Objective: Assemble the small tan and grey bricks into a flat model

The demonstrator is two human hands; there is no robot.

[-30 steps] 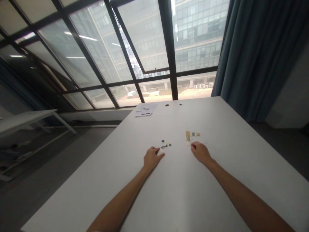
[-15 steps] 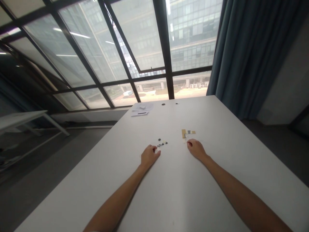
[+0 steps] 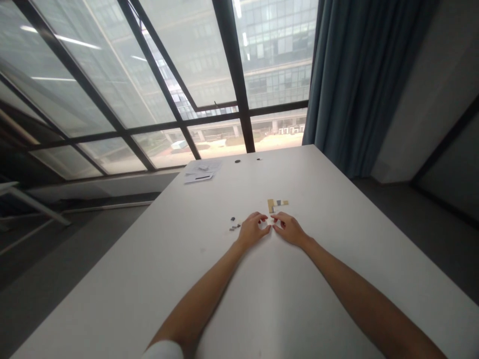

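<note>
On the white table [image 3: 224,259], my left hand [image 3: 254,230] has its thumb and fingers curved and apart, with small dark and grey pieces [image 3: 234,227] just left of it. Facing it, my right hand [image 3: 290,229] bends inward, thumb and index finger also apart. A tiny pale piece [image 3: 270,220] seems to lie between the two sets of fingertips; whether they touch it is too small to tell. Just beyond the fingertips lies an L-shaped arrangement of flat yellow, white and grey pieces [image 3: 271,205]. My left hand hides part of the loose pieces.
Papers with a dark pen-like strip [image 3: 202,172] lie at the far left corner of the table. A round black disc [image 3: 237,161] and a small dark object [image 3: 259,159] sit near the far edge. Windows and a blue curtain [image 3: 348,89] stand beyond.
My left hand has moved right, away from the loose dark pieces, and now nearly meets my right hand. My right hand's fingers have spread somewhat. The view has turned slightly to the right.
</note>
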